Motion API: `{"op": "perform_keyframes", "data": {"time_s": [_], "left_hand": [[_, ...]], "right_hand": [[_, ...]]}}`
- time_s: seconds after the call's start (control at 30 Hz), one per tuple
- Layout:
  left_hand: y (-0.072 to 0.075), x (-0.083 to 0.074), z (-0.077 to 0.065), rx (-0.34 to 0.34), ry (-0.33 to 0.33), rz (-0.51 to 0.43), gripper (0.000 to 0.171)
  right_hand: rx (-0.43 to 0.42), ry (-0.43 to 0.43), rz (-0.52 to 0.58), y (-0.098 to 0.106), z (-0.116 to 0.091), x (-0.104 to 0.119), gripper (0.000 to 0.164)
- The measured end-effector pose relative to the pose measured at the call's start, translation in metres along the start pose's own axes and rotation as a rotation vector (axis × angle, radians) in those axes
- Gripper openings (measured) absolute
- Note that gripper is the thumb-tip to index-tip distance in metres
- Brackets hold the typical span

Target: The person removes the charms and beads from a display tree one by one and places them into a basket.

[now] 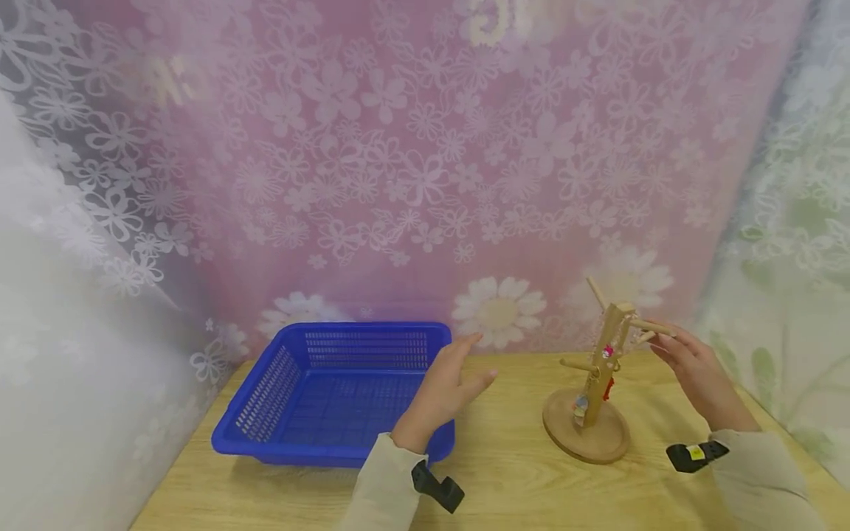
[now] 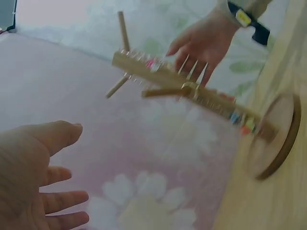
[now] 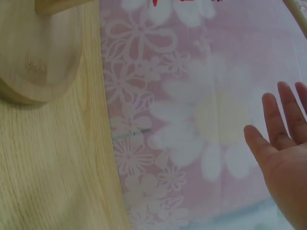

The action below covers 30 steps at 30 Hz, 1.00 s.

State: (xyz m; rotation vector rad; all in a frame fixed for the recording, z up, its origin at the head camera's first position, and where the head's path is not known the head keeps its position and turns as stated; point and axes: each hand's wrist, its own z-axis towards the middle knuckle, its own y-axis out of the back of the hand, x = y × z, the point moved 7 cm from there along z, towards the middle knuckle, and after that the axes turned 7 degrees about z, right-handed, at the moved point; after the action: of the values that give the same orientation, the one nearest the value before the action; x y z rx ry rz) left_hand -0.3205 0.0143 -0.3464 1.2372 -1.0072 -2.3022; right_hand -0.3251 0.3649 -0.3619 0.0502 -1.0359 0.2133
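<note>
Pale wood makes up the stand (image 1: 602,365), which is upright on the bench (image 1: 511,479) in the head view. The right hand (image 1: 693,376) is at its right side, fingers long and relaxed around the tips of the right-hand pegs (image 1: 651,327); whether they touch, I cannot tell. The left hand (image 1: 441,387) is well apart from the stand, spread and holding nothing, above the right edge of the blue basket (image 1: 345,413). Pale lettering crosses the top of the flowered curtain (image 1: 425,147), with only a G-like shape clear; the yellow label (image 1: 695,453) on the right wrist strap is too small to read. The stand has a square post on a round base (image 1: 591,446), with beaded strings and small charms hanging on it.

In the left wrist view, the left hand's thumb and fingers are wide apart, the stand beyond them. The right hand is just beside the post, fingers nearly straight. Pink, red, blue and yellow beads and charms show, somewhat blurred.

In the right wrist view, the right hand is open-fingered, its palm bare; the base lies across the picture from it, bearing a brown mark I cannot read.
</note>
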Motion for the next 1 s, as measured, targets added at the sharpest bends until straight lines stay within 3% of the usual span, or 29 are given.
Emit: {"op": "perform_keyframes", "data": {"time_s": [0.2,0.37,0.47,0.57,0.7,0.77,1.0], "left_hand": [[-0.038,-0.022,0.000,0.012,0.019,-0.226,0.063],[-0.065,-0.037,0.002,-0.001,0.014,-0.312,0.056],[-0.081,-0.038,0.004,-0.009,0.029,-0.375,0.053],[-0.098,-0.034,0.007,-0.010,0.055,-0.444,0.051],[-0.119,-0.024,0.009,-0.022,0.127,-0.535,0.048],[-0.129,-0.018,0.010,-0.036,0.170,-0.577,0.045],[-0.162,-0.002,0.014,-0.099,0.291,-0.669,0.034]], "right_hand": [[-0.055,0.016,0.005,-0.003,0.003,0.000,0.027],[-0.087,0.039,0.067,-0.004,0.003,0.000,0.028],[-0.095,0.047,0.101,-0.003,0.004,-0.001,0.030],[-0.114,0.006,0.004,0.000,0.002,-0.004,0.028],[-0.159,-0.098,-0.317,0.006,0.001,-0.006,0.019],[-0.170,-0.120,-0.400,0.007,0.001,-0.005,0.017],[-0.168,-0.087,-0.170,0.005,0.004,-0.005,0.020]]}}
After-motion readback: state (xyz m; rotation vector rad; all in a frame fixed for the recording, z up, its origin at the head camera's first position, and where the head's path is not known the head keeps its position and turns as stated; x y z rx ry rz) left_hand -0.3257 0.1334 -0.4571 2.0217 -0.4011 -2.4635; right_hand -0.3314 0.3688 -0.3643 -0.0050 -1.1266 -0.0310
